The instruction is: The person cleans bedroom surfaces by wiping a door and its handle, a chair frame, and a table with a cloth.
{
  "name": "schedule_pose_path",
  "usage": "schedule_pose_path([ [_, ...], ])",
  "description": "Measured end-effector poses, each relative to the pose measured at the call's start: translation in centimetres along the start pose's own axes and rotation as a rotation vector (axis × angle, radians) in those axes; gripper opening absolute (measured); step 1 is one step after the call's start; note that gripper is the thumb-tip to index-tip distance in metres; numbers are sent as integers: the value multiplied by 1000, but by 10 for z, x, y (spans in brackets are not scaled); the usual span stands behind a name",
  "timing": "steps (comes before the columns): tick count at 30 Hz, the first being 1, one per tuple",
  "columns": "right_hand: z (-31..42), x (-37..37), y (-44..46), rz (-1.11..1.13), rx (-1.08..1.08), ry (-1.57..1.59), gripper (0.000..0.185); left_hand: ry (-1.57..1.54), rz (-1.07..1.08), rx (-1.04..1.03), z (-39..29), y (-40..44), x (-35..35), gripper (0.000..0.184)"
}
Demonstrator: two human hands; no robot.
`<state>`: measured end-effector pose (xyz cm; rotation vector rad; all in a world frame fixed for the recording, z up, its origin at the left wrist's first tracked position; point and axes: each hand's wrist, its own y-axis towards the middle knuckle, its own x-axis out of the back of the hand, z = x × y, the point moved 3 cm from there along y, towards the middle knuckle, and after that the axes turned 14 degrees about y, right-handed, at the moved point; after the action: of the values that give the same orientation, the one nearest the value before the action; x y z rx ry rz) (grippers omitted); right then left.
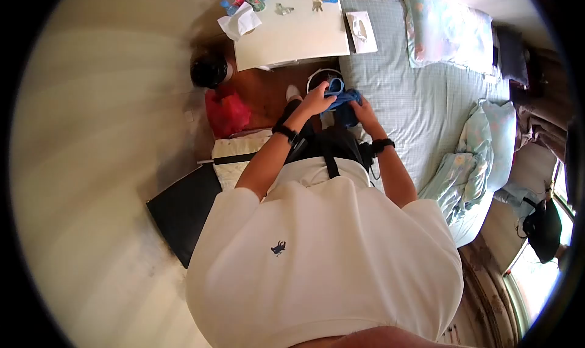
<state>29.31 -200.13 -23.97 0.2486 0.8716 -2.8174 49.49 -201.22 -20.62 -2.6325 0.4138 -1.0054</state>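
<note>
A piece of blue fabric [344, 97], perhaps a garment, is stretched between my two hands in front of my lap. My left hand [317, 99] has its fingers closed on the left part, where the fabric forms a loop. On the other side, my right hand [365, 112] grips the right end, beside the bed's edge. Just beyond the fabric stands a round bucket [311, 80] with a pale rim; its contents are mostly hidden. A darker blue part [346, 115] hangs below the fabric, and I cannot tell whether it is the same piece.
Ahead is a white table [292, 40] with bottles, tissue and small items. A bed [390, 104] with pillows [448, 31] lies to the right, a white box [361, 32] on its corner. At left are a red plastic bag [226, 113] and a black bin [208, 70].
</note>
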Motion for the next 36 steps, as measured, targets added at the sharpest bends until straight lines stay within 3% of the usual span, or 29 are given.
schedule_pose_path([
  [3, -22, 11, 40, -220, 31, -146, 39, 221, 195, 145, 12, 33, -8, 55],
  [6, -52, 6, 59, -360, -248, 352, 53, 149, 275, 171, 41, 67, -30, 68],
  [9, -33, -25, 72, -445, -298, 488, 55, 16, 519, 248, 76, 92, -46, 63],
  [10, -51, -26, 80, -476, -326, 507, 55, -60, 513, 229, 77, 97, -38, 50],
  [12, -94, -22, 135, -388, -68, 304, 60, 121, 306, 63, 91, 121, -17, 46],
  [13, -119, -14, 166, -479, -13, 92, 64, 226, -90, -193, 110, 136, -15, 44],
  [14, -137, -12, 184, -557, 33, -129, 67, 140, 25, 95, 121, 149, -2, 47],
  [15, -115, -22, 189, -613, 1, -159, 69, 240, -153, -65, 153, 166, -2, 51],
  [17, -71, -49, 215, -663, -3, -199, 70, 206, -47, 0, 147, 182, 40, 50],
  [21, -76, -97, 272, -609, 112, -401, 70, 298, -37, -143, 187, 203, 76, 49],
  [25, -96, -143, 304, -479, 5, -437, 69, 452, 208, 77, 254, 194, 87, 46],
  [27, -82, -178, 299, -590, -216, -344, 66, 372, 116, 188, 279, 172, 94, 41],
  [30, -82, -256, 301, -293, -271, -452, 64, 329, -66, 218, 325, 116, 117, 38],
  [32, -87, -285, 301, -116, -249, -492, 60, 83, 109, 577, 355, 87, 130, 39],
  [36, -95, -296, 289, 69, -187, -584, 54, 44, 175, 777, 375, 56, 131, 34],
])
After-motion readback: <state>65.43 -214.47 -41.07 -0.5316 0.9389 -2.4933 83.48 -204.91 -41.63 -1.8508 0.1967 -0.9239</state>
